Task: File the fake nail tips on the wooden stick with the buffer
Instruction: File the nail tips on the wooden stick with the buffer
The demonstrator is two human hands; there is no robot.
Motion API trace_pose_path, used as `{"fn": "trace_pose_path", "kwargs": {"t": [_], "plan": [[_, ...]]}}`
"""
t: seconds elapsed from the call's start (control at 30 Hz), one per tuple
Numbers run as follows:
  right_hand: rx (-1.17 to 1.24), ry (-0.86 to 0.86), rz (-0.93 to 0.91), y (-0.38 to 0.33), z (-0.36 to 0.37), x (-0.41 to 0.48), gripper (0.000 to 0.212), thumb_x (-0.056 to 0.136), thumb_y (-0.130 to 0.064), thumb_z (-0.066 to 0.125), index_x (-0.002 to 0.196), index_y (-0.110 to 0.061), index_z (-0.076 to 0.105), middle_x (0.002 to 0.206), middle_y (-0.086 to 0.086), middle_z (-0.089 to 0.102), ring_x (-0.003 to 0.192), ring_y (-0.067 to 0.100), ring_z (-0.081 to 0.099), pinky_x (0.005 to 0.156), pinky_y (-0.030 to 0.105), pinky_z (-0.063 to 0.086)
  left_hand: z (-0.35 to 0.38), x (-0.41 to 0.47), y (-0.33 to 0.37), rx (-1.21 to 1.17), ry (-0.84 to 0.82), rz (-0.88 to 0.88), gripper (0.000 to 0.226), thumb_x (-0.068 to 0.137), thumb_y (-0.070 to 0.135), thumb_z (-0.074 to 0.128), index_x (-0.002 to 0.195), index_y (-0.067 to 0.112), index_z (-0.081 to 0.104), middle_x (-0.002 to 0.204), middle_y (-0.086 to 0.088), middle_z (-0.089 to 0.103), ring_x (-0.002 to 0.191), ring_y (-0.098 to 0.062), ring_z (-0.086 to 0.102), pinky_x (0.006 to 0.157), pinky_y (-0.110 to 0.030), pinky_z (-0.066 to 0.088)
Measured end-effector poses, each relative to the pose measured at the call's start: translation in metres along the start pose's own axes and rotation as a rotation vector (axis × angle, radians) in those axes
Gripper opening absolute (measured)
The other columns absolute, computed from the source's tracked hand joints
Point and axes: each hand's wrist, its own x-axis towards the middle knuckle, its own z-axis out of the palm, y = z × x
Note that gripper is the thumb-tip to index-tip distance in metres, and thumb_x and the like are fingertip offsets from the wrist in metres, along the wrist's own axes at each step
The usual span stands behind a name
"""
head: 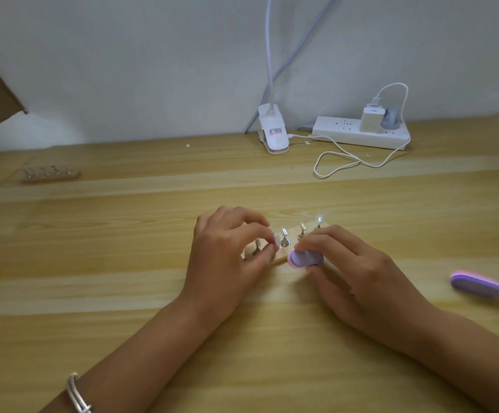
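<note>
head view: right hand [358,263] pinches the buffer [306,258] by its sides; just left of it, left hand [227,257] pinches a tip [276,240] on the stick [292,235]. tips look thin and bendy, best steadied near the base; buffer seems light, slightly soft.

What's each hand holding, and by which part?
The right hand holds the purple buffer by one end; the left hand pinches a fake nail tip on the wooden stick.
</note>
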Motion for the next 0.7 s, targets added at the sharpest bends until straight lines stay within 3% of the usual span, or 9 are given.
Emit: {"fn": "trace_pose_path", "kwargs": {"t": [0.17,0.33,0.47,0.6,0.7], "plan": [[0.063,0.086,0.068,0.002,-0.003,0.0,0.021,0.087,-0.003,0.063,0.106,-0.007,0.067,0.101,0.0,0.065,0.094,0.019,0.064,0.082,0.032,0.051,-0.011,-0.007,0.012,-0.176,0.073,0.013,0.007,0.074,0.012,0.077,0.077,0.018,0.074,0.084,0.016,0.073,0.081,-0.002,0.064,0.083,-0.033,0.045],[0.244,0.162,0.228,0.01,-0.007,0.001,0.025,0.087,0.005,0.07,0.106,-0.012,0.067,0.106,-0.013,0.067,0.1,0.012,0.066,0.088,0.034,0.053,-0.02,-0.015,0.018,-0.355,0.028,-0.111,0.012,0.074,0.009,0.077,0.08,0.02,0.075,0.081,0.012,0.071,0.083,-0.007,0.065,0.074,-0.017,0.044],[0.306,0.18,0.163,0.008,-0.007,-0.002,0.021,0.093,-0.001,0.067,0.113,-0.008,0.065,0.112,-0.005,0.066,0.104,0.019,0.066,0.087,0.034,0.056,-0.017,-0.018,0.019,-0.4,-0.044,-0.116,0.016,0.076,0.014,0.075,0.083,0.028,0.075,0.084,0.013,0.07,0.089,-0.013,0.063,0.076,-0.015,0.041],[0.282,0.116,0.025,0.003,-0.009,-0.005,0.024,0.096,-0.011,0.06,0.12,-0.015,0.061,0.116,0.001,0.064,0.103,0.015,0.062,0.082,0.027,0.052,-0.014,-0.021,0.018,-0.342,-0.106,-0.077,0.014,0.08,0.022,0.072,0.085,0.034,0.072,0.088,0.018,0.067,0.094,-0.014,0.06,0.083,-0.032,0.045],[0.233,0.098,-0.018,0.004,-0.008,-0.005,0.027,0.096,-0.007,0.063,0.121,-0.018,0.059,0.116,0.003,0.064,0.102,0.013,0.061,0.077,0.029,0.052,-0.013,-0.021,0.016,-0.311,-0.113,-0.057,0.014,0.082,0.024,0.07,0.086,0.037,0.068,0.088,0.02,0.067,0.094,-0.012,0.058,0.086,-0.042,0.045]]}}
